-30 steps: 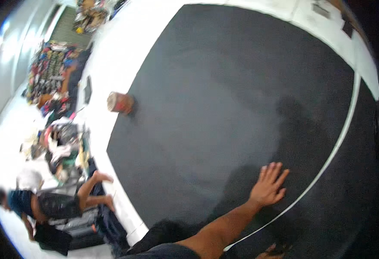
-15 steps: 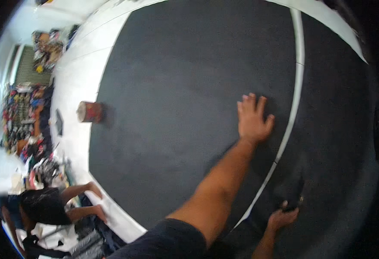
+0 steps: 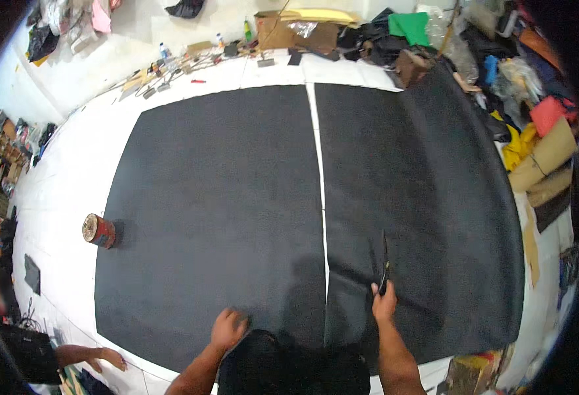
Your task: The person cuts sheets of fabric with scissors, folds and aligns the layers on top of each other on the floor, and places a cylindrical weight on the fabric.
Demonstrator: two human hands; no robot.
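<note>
While the left hand presses flat and empty on a black sheet, the right hand grips dark scissors.
Handles are hidden in the fist; blades point away along a second black sheet on the white floor.

Two large black sheets are spread under both hands; the surface looks matt and felt-like, with a fine rough grain and no shine. Under the right hand the right sheet is creased into soft folds, as cloth would be. A slim dark tool, faintly glossy, is gripped there. The floor beyond the left hand is white, smooth and glossy. A red can to the far left looks like metal with a dull sheen.
</note>
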